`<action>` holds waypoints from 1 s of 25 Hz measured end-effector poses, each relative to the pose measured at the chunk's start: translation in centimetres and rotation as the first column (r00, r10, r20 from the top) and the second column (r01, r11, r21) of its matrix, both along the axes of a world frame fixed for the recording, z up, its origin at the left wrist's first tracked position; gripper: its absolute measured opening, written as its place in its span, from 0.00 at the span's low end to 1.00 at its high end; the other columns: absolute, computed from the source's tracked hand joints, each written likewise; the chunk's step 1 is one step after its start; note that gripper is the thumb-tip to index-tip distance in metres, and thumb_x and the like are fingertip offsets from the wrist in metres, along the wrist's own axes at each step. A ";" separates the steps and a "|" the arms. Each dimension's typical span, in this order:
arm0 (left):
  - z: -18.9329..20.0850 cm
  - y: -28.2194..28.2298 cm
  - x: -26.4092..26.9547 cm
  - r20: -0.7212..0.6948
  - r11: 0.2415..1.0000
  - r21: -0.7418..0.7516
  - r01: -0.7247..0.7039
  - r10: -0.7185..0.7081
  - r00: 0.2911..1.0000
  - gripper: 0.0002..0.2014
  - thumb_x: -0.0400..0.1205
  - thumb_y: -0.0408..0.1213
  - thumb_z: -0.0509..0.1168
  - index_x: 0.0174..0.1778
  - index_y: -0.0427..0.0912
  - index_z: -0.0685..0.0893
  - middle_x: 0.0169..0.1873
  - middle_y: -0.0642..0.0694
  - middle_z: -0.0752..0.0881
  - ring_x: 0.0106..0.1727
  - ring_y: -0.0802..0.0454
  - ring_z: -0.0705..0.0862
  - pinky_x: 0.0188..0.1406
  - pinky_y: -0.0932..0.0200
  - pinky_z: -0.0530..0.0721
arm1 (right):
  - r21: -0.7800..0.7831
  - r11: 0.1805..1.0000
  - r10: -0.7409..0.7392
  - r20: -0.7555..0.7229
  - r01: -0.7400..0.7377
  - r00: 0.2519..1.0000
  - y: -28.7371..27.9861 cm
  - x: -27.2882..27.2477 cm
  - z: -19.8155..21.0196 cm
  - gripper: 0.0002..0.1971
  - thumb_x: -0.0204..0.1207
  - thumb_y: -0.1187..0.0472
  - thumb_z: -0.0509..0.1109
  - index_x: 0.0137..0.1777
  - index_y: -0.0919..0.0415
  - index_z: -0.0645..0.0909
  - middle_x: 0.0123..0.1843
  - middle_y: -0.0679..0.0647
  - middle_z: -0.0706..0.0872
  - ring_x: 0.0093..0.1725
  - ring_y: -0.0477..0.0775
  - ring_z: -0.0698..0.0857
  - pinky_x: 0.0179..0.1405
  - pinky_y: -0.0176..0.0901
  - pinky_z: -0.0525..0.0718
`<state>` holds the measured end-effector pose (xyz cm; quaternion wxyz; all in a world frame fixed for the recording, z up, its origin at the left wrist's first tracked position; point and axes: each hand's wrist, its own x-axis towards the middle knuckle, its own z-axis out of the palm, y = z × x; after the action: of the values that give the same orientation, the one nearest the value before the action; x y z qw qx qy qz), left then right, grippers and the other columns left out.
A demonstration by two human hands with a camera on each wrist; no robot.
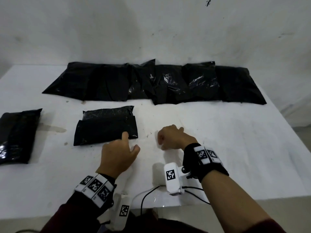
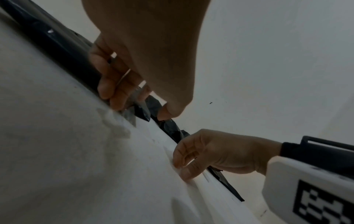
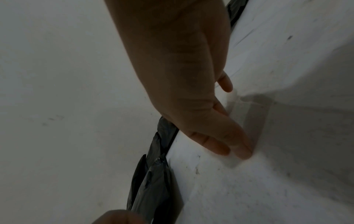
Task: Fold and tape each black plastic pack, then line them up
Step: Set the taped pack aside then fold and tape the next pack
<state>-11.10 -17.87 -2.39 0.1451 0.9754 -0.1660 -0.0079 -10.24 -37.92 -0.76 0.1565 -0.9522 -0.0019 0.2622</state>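
A folded black pack (image 1: 106, 125) lies on the white table (image 1: 235, 148), left of centre. My left hand (image 1: 117, 152) is at its near right corner, the index finger pressing down on the fold and the thumb off to the side. In the left wrist view the fingertips (image 2: 114, 97) sit along the pack's edge (image 2: 63, 45). My right hand (image 1: 173, 137) is on the bare table to the right of the pack. Its thumb and fingertips (image 3: 239, 150) pinch the end of a clear tape strip (image 3: 254, 118) stuck flat to the table.
Several black packs (image 1: 151, 81) lie in an overlapping row along the back by the wall. One more pack (image 1: 18, 135) lies at the far left. Thin cables (image 1: 144, 197) hang over the near table edge. Bare table stretches to the right.
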 end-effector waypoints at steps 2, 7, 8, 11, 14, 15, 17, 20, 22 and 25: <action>-0.1 0.1 0.1 0.073 1.000 0.026 0.008 -0.010 0.997 0.17 0.71 0.48 0.52 0.34 0.36 0.77 0.17 0.47 0.69 0.17 0.48 0.67 0.24 0.62 0.66 | -0.004 0.999 0.053 0.011 -0.053 0.999 0.3 -0.3 0.2 0.08 0.68 0.67 0.72 0.42 0.52 0.83 0.47 0.49 0.85 0.59 0.57 0.72 0.53 0.53 0.62; 0.3 0.2 -0.2 -0.086 0.999 -0.008 -0.034 0.033 0.996 0.04 0.77 0.31 0.64 0.46 0.36 0.78 0.21 0.49 0.72 0.24 0.45 0.74 0.24 0.59 0.67 | 0.132 0.986 0.110 -0.032 -0.105 0.993 1.1 -2.2 0.5 0.15 0.62 0.67 0.79 0.48 0.55 0.83 0.43 0.44 0.81 0.49 0.49 0.77 0.52 0.48 0.58; 0.4 0.1 -0.4 -0.135 0.999 -0.012 -0.044 0.042 0.990 0.08 0.79 0.33 0.63 0.53 0.37 0.75 0.22 0.50 0.72 0.27 0.46 0.75 0.26 0.58 0.69 | 0.143 0.984 0.117 -0.036 -0.111 0.992 1.2 -2.5 0.6 0.17 0.62 0.68 0.79 0.49 0.56 0.82 0.42 0.43 0.79 0.48 0.48 0.76 0.53 0.48 0.59; 0.4 -0.3 -0.9 -0.167 0.993 -0.031 -0.112 0.106 0.980 0.21 0.79 0.34 0.60 0.67 0.37 0.66 0.25 0.50 0.72 0.29 0.48 0.75 0.30 0.56 0.72 | 0.144 0.981 0.138 -0.039 -0.132 0.990 1.4 -3.4 0.6 0.17 0.62 0.68 0.80 0.49 0.55 0.82 0.43 0.44 0.80 0.48 0.48 0.76 0.52 0.48 0.60; 0.0 -0.1 -1.1 -0.199 0.979 0.076 -0.190 0.201 0.959 0.26 0.79 0.37 0.59 0.71 0.35 0.62 0.29 0.48 0.74 0.33 0.46 0.76 0.40 0.52 0.77 | 0.172 0.978 0.134 -0.079 -0.119 0.988 1.5 -4.3 0.8 0.14 0.61 0.58 0.82 0.45 0.56 0.83 0.45 0.48 0.85 0.50 0.51 0.77 0.52 0.47 0.62; 0.0 0.0 -1.1 -0.212 0.971 0.111 -0.213 0.232 0.949 0.26 0.79 0.39 0.59 0.71 0.34 0.62 0.33 0.45 0.77 0.36 0.44 0.77 0.45 0.50 0.78 | 0.182 0.978 0.126 -0.110 -0.105 0.986 1.5 -4.5 0.9 0.15 0.60 0.56 0.83 0.43 0.56 0.83 0.44 0.48 0.85 0.50 0.52 0.77 0.52 0.47 0.64; 0.1 -0.1 -1.5 -0.229 0.944 0.192 -0.270 0.311 0.923 0.28 0.80 0.44 0.59 0.72 0.34 0.61 0.44 0.39 0.82 0.45 0.39 0.81 0.53 0.47 0.75 | 0.185 0.977 0.134 -0.166 -0.103 0.977 1.2 -4.8 1.3 0.13 0.58 0.59 0.84 0.39 0.57 0.84 0.39 0.46 0.84 0.46 0.51 0.77 0.54 0.47 0.71; 0.3 -0.6 -2.2 -0.219 0.867 0.326 -0.376 0.456 0.862 0.30 0.78 0.51 0.60 0.69 0.34 0.65 0.56 0.33 0.79 0.57 0.35 0.78 0.61 0.43 0.70 | 0.088 0.981 0.186 -0.167 -0.174 0.968 1.1 -5.0 1.7 0.12 0.58 0.70 0.81 0.32 0.56 0.82 0.32 0.47 0.80 0.44 0.54 0.77 0.56 0.53 0.79; 0.4 -0.4 -2.4 -0.145 0.862 0.289 -0.417 0.470 0.871 0.29 0.75 0.50 0.66 0.64 0.33 0.70 0.62 0.31 0.71 0.62 0.34 0.71 0.62 0.37 0.68 | 0.024 0.979 0.205 -0.128 -0.203 0.971 1.3 -4.9 1.8 0.13 0.61 0.74 0.76 0.29 0.57 0.79 0.30 0.50 0.77 0.40 0.57 0.76 0.56 0.56 0.80; 0.0 -0.2 -2.7 -0.057 0.995 -0.047 -0.083 0.081 0.995 0.19 0.74 0.38 0.70 0.60 0.38 0.78 0.62 0.38 0.71 0.62 0.38 0.68 0.60 0.40 0.69 | 0.033 0.975 0.224 -0.121 -0.222 0.967 1.2 -5.0 1.8 0.14 0.63 0.73 0.74 0.27 0.56 0.76 0.31 0.50 0.78 0.41 0.57 0.76 0.48 0.48 0.78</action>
<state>-13.85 -18.05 -2.41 0.1740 0.9769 -0.1220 -0.0247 -15.22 -36.71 1.04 0.1351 -0.9263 -0.1016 0.3367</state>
